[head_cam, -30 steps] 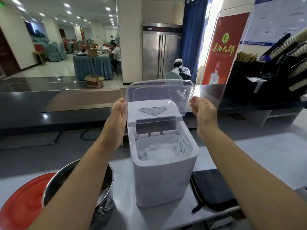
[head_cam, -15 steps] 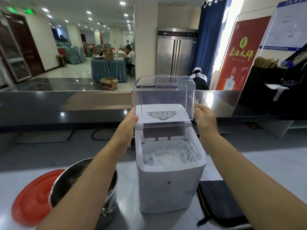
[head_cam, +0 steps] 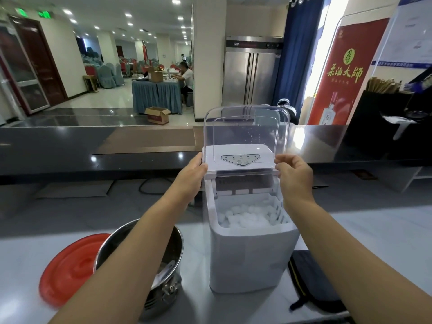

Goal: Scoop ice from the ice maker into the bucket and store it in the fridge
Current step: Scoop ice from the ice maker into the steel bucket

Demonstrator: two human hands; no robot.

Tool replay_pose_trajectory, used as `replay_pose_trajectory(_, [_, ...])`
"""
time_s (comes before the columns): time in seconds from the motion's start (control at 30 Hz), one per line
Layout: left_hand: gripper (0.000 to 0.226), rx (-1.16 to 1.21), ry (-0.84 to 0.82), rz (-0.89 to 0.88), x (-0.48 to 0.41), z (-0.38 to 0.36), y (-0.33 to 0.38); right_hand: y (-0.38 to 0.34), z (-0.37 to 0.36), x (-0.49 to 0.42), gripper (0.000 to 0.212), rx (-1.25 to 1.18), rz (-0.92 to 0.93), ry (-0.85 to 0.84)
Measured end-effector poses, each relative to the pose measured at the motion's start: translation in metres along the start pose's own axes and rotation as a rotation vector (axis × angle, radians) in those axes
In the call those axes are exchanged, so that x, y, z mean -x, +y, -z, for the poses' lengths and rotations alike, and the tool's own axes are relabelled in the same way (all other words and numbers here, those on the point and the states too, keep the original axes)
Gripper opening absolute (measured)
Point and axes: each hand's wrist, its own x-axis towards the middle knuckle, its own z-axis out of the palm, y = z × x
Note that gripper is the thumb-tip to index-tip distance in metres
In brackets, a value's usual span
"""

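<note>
A white ice maker [head_cam: 247, 258] stands on the counter in front of me, its basket full of ice pieces [head_cam: 245, 218]. Its clear lid [head_cam: 245, 127] is raised upright over the control panel. My left hand [head_cam: 192, 170] holds the lid's lower left corner. My right hand [head_cam: 294, 171] grips the lower right corner with curled fingers. A steel bucket [head_cam: 181, 244] sits left of the machine, partly hidden under my left forearm, with a pale object inside. A steel two-door fridge [head_cam: 250, 73] stands across the room.
A red round lid [head_cam: 70, 270] lies left of the bucket. A black pouch [head_cam: 313, 284] lies right of the ice maker. A raised dark ledge [head_cam: 93, 146] runs behind the counter. Black holders [head_cam: 374, 118] stand at the right. People sit at tables beyond.
Both hands have closed in from beside the lid onto its lower corners. The lid now stands more upright. My view has shifted slightly left and back.
</note>
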Motion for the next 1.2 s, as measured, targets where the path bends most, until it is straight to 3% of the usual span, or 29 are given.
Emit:
replay_pose_trajectory(0.13, [0.051,-0.069,0.047,0.092,0.005,0.029,-0.013,-0.014,-0.021,0.032,0.028,0.023,0.061,-0.063])
replay_pose_trajectory(0.37, [0.023,-0.126,0.063,0.139,0.035,0.103,-0.052,-0.021,-0.092,0.106,0.023,0.159,0.181,-0.408])
replay_pose_trajectory(0.47, [0.018,-0.165,0.092,0.173,0.051,0.132,-0.076,-0.006,-0.125,0.134,0.017,0.343,0.228,-0.605])
replay_pose_trajectory(0.6, [0.023,-0.246,0.125,0.208,0.067,0.16,-0.105,0.022,-0.168,0.159,0.016,0.784,0.254,-1.013])
replay_pose_trajectory(0.87, [0.019,-0.199,0.108,0.264,0.074,0.186,-0.142,0.069,-0.221,0.18,0.025,1.475,0.235,-1.496])
replay_pose_trajectory(1.03, [0.012,-0.173,0.037,0.269,0.075,0.197,-0.155,0.09,-0.231,0.182,0.032,1.61,0.038,-1.622])
replay_pose_trajectory(1.2, [0.016,-0.227,-0.032,0.247,0.07,0.201,-0.159,0.099,-0.236,0.187,0.035,1.705,0.104,-1.732])
